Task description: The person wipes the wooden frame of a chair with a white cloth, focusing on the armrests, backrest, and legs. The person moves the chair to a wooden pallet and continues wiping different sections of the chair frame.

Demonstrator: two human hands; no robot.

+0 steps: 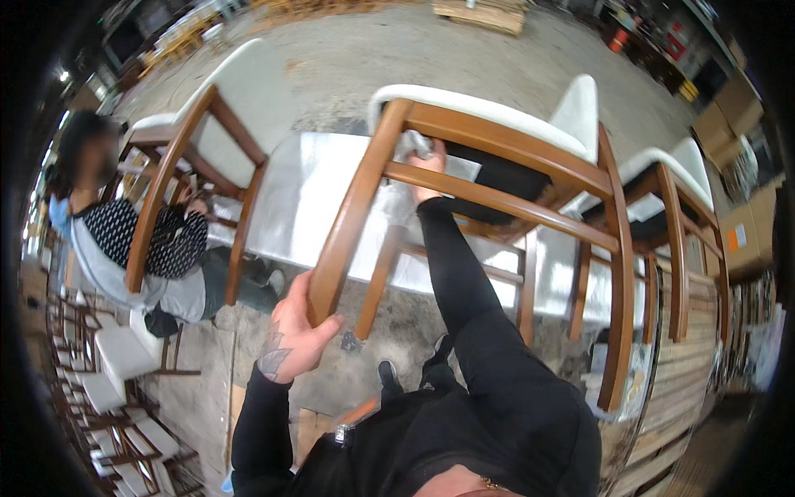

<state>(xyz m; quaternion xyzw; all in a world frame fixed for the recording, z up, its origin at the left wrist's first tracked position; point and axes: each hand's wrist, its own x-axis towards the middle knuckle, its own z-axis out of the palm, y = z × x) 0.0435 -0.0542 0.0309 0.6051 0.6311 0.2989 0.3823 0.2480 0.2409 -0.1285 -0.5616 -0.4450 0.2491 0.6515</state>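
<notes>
A brown wooden chair (489, 124) with white upholstery and a black underside lies tipped on a bench, its legs pointing toward me. My left hand (296, 331) is closed round the lower end of its near left leg. My right hand (429, 171) reaches between the frame's rails, its fingers closed on a crumpled whitish cloth (411, 146). The cloth is against the inside of the frame, near the corner where leg and seat meet. Part of the right hand's grip is hidden by the cloth and the wood.
The bench has a shiny silver covering (290, 207). Similar chairs stand tipped to the left (236, 124) and right (675, 207). At left, a person (141, 232) sits beside the bench. Several white-seated chairs (124, 352) fill the lower left. Slatted wood (683, 389) and cardboard boxes (745, 236) are at right.
</notes>
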